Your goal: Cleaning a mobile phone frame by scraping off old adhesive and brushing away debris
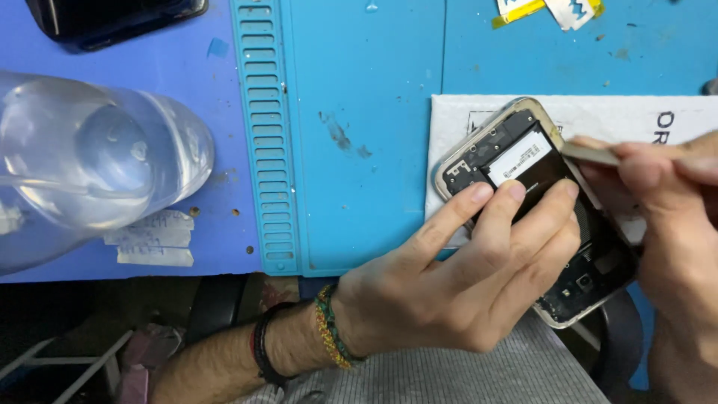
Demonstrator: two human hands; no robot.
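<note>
Closest to the camera, the left hand [464, 288] lies across an opened phone [535, 202], three fingers stretched out with their tips pressing on the dark battery [527, 166] inside the shell; the hand is spread flat, pinning the phone down, wrapped around nothing. Beaded and dark bands [329, 337] circle its wrist. The phone, back cover off, holds that battery with its white label and the exposed black boards at either end, and it rests partly on a white sheet of paper [464, 120], partly over the near edge of the blue mat [359, 135]. Right of the phone, the right hand [673, 194] is closed in a pinch on a thin flat metal tool [591, 155], whose tip meets the phone's far side edge. Left of the phone, well apart, a clear plastic bottle [97, 164] lies on its side with clear liquid in it. Beyond the phone, yellow and white scraps [550, 10] sit at the mat's far edge, and far to the left a dark tray [112, 22] shows.
</note>
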